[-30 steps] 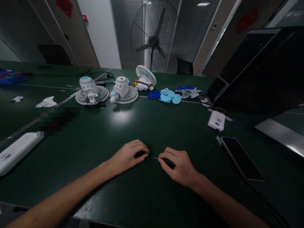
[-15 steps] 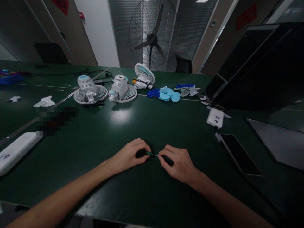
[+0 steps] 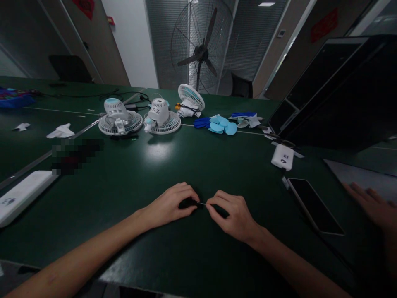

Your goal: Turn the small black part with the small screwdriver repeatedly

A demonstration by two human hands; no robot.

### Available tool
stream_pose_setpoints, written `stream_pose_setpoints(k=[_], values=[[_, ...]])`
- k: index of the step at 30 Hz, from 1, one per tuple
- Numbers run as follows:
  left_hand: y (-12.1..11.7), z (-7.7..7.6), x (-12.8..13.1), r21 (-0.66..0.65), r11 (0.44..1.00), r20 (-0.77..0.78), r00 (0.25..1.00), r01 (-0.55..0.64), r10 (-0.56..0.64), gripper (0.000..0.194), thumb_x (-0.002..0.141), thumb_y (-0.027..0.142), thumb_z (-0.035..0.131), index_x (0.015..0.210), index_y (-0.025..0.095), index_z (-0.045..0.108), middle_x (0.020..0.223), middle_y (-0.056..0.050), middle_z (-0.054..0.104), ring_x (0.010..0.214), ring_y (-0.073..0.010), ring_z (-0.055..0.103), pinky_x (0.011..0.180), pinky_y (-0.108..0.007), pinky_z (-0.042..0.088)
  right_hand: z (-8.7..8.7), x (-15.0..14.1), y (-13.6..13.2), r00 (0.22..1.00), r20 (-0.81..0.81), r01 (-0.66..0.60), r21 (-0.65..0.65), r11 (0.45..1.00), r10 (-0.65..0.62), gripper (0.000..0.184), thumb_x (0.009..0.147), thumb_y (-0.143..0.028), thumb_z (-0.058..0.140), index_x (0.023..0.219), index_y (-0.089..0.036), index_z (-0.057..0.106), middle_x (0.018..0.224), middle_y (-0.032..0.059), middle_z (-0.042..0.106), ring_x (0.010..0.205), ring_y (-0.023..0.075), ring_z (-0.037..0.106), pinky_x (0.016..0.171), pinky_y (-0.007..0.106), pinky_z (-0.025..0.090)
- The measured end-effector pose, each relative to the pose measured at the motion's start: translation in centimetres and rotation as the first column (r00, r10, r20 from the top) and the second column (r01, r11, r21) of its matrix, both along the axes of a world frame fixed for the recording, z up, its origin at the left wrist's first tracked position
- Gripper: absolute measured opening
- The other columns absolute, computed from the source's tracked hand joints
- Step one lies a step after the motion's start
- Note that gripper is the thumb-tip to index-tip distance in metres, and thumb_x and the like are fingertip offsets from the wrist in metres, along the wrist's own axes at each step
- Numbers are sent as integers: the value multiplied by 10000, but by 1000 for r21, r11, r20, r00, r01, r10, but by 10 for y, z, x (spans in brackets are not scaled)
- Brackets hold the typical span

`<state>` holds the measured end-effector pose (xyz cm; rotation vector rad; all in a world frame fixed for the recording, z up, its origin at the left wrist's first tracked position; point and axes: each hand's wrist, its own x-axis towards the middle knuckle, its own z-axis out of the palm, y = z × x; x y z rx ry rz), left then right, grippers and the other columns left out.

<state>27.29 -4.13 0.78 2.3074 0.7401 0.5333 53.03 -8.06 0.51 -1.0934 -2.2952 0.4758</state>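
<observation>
My left hand [image 3: 175, 201] rests on the dark green table [image 3: 173, 256], thumb and forefinger pinched around a small part. Now this part looks dark and is mostly hidden by the fingertips; earlier it showed green. A hand's width to the right, my right hand [image 3: 231, 213] is closed around a slim screwdriver with a dark handle [image 3: 221, 210]. Its thin metal shaft [image 3: 202, 203] points left and reaches the fingertips of my left hand. Whether the tip touches the part, I cannot tell.
Small white fans [image 3: 159, 116] lie at the back, beside light blue fan blades [image 3: 222, 125] and blue gloves. On the right are a phone [image 3: 314, 206], a white power bank [image 3: 282, 157] and another person's hand [image 3: 370, 205] by a grey panel. A long white case [image 3: 26, 194] lies left.
The small part has turned between my left fingers, so its green face no longer shows. Both hands stay nearly in place. Another person's hand has come in from the right.
</observation>
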Motion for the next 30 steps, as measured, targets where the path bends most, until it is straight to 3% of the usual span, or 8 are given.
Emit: stream_pose_setpoints(k=[5,8,12,16,20,23,27,30], values=[[-8,4,-6,35,999,-57,998,36,-34,228,1006,207,561,1225,230,619,1184,-72,639,1131,-206,572,1008,-365,461,1,2,0,1000,-11,8,-21,1000,-8,143,1002,-215,571,1021,-201,712,913,31,680,732,134,624,668,266,467],[-6,3,-25,63,997,-95,995,40,-34,278,1054,215,456,1290,249,600,1261,-83,618,1199,-200,558,1056,-362,453,0,4,-1,1000,-26,15,-24,1000,-15,139,997,-220,579,1001,-197,717,894,30,676,723,136,620,668,269,474],[26,-9,-88,131,975,-129,972,-177,194,302,1068,323,434,1301,256,613,1292,-84,613,1206,-215,569,1058,-371,467,-1,5,0,999,-46,-2,-47,999,0,151,1009,-235,573,1012,-191,718,902,33,684,716,131,622,649,257,485],[70,-20,-185,239,816,-147,811,-526,566,403,1023,472,482,1272,194,634,1248,-108,636,1104,-255,608,958,-384,510,-1,6,0,999,-37,0,-53,999,-2,160,1012,-235,567,1008,-184,719,909,38,687,717,129,626,636,252,489],[88,-21,-257,281,678,-167,660,-680,732,516,998,522,491,1323,136,599,1236,-109,634,1051,-245,615,912,-353,505,0,5,0,999,-32,8,-36,999,-9,161,1012,-236,570,1002,-181,721,898,37,691,715,126,633,639,246,498],[88,-18,-272,295,624,-174,601,-724,780,551,984,543,506,1334,128,598,1206,-97,640,1007,-223,614,893,-323,498,1,5,-1,999,-36,5,-33,999,-7,169,1019,-239,563,1001,-178,720,903,43,697,718,124,638,644,239,512],[82,-14,-270,268,535,-214,492,-801,844,676,917,584,614,1396,111,554,1246,-107,640,1042,-226,614,888,-298,495,2,5,-1,999,-42,11,-46,999,-13,171,1022,-239,556,993,-182,715,902,45,698,718,130,640,640,243,522],[76,-12,-273,262,469,-276,401,-843,874,689,859,629,665,1316,115,633,1278,-110,627,1010,-236,631,851,-295,492,2,7,-1,999,-38,14,-43,999,-16,177,1024,-249,553,996,-187,717,905,45,702,718,133,644,639,246,523]])
